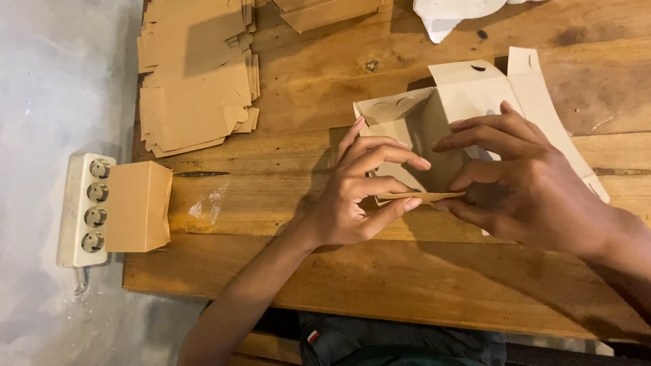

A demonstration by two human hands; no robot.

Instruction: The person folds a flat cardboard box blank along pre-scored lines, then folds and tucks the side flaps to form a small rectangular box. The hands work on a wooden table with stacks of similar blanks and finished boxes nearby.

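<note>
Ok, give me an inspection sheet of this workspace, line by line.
Surface: brown wooden plank table, stained.
Job's things: half-folded tan cardboard box; finished brown cardboard box; stack of flat cardboard blanks.
Clutter: crumpled white plastic.
Grips: left hand and right hand both pinch the box's flaps.
Cables: white four-socket power strip, no plugs in it.
Surroundings: grey floor.

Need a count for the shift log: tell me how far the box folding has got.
Done: one folded brown box stands beside the power strip. In hand: left hand and right hand hold a half-formed box, flaps open. Left: the stack of flat blanks lies unfolded.
</note>
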